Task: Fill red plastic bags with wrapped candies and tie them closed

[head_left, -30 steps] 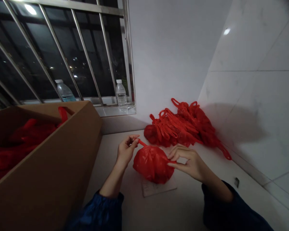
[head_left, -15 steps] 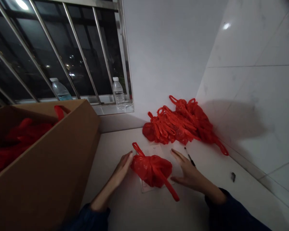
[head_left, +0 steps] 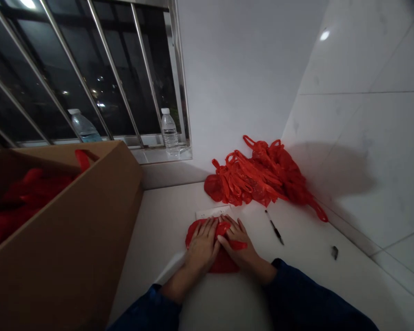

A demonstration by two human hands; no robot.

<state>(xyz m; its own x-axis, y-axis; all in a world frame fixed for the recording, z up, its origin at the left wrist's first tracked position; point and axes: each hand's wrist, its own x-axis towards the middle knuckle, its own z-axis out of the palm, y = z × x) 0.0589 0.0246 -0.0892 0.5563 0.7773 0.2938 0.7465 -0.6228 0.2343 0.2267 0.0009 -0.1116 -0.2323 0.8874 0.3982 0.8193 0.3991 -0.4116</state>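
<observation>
A red plastic bag [head_left: 224,264] lies flattened on the white tabletop, its contents hidden. My left hand [head_left: 202,246] presses down on its left part with the fingers stretched out. On its right part rests my right hand [head_left: 241,246], also open, fingers extended and thumb toward the left hand. A red strip of the bag pokes up between the hands, and another shows across the right hand near the thumb. Beneath the bag is a white paper or booklet [head_left: 207,214], of which only the far edge shows.
A heap of red plastic bags [head_left: 258,172] sits against the wall. A black pen [head_left: 274,227] and a small dark object [head_left: 334,252] lie to the right. At left stands a cardboard box [head_left: 72,234] with red bags inside. A clear bottle [head_left: 170,133] is on the barred window's sill.
Both hands have come in from either side of the bag and now lie on top of it. The bag looks flatter, and its handles have shifted.
</observation>
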